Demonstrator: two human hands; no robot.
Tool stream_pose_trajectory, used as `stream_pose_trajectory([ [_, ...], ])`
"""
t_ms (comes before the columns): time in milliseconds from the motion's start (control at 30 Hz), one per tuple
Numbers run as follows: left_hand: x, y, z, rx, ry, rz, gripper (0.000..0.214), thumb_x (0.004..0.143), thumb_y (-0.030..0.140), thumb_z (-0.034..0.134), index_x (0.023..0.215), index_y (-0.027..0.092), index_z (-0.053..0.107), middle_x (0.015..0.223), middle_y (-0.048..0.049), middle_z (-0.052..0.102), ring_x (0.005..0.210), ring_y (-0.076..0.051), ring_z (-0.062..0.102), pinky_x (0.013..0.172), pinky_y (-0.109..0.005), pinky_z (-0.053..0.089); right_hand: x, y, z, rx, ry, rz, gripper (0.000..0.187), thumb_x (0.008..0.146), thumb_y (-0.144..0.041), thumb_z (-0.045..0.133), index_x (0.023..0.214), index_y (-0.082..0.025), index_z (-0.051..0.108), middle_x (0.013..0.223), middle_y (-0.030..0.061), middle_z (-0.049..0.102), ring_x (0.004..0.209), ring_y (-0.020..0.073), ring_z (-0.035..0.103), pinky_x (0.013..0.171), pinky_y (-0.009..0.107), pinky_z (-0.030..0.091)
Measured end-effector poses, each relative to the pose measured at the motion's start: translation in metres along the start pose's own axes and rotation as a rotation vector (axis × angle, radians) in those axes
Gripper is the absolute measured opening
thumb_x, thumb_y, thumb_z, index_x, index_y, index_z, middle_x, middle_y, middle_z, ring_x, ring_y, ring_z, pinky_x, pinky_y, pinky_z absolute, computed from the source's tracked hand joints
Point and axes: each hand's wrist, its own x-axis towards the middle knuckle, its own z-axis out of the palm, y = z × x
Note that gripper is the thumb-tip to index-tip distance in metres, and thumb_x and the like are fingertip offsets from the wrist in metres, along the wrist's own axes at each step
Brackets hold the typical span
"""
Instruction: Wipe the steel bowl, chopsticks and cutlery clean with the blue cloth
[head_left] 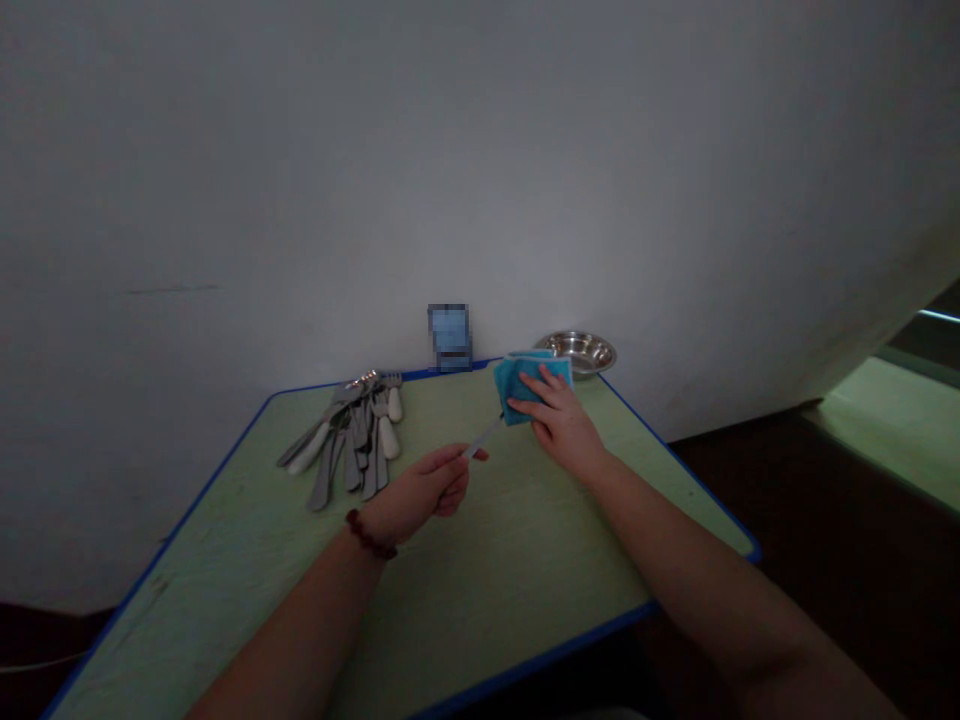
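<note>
My left hand is closed round the pale handle of a piece of cutlery, whose far end is hidden by a folded blue cloth. From the right, my right hand grips that cloth, its fingers lying across the front around the cutlery's end. Whether it is a fork or a spoon I cannot tell. Left of my hands lies a loose pile of forks and spoons, some with white handles, others all metal. Just behind the cloth, a round steel bowl stands at the table's back right.
The light green table has a blue edge and stands against a pale wall. A blurred-out upright rectangular object is at the back edge. Dark floor shows on the right.
</note>
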Motion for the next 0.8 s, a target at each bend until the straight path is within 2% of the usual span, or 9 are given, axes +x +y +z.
stream_pose_trajectory([
  [167,-0.0004,-0.0001,0.0001,0.008,0.000,0.016,0.024,0.075,0.031,0.047,0.092,0.014,0.049,0.048,0.0093,0.028,0.040,-0.003,0.023,0.040,-0.020,0.013,0.0014,-0.0003,-0.0008,-0.080,-0.047,-0.039,0.036,0.076,-0.009,0.040,0.104,-0.023,0.057,0.122,0.0030,0.048,0.124,0.0213,0.024,0.099,0.049,0.023],
  [500,-0.0018,0.0005,0.0008,0.017,-0.011,0.013,0.023,0.075,0.031,0.047,0.092,0.015,0.049,0.049,0.0090,0.028,0.041,-0.003,0.023,0.041,-0.020,0.012,0.0011,0.0001,0.0005,-0.105,-0.082,-0.049,0.036,0.080,-0.012,0.037,0.109,-0.024,0.054,0.125,0.0033,0.046,0.126,0.0202,0.020,0.099,0.048,0.023],
  [800,-0.0025,0.0024,0.0028,0.032,0.005,0.007,0.022,0.075,0.029,0.046,0.092,0.015,0.048,0.049,0.0087,0.030,0.040,-0.003,0.025,0.041,-0.020,0.013,-0.0004,-0.0018,0.0082,-0.163,-0.079,-0.027,0.040,0.078,-0.008,0.040,0.112,-0.024,0.051,0.126,0.0029,0.044,0.126,0.0209,0.019,0.099,0.048,0.024],
])
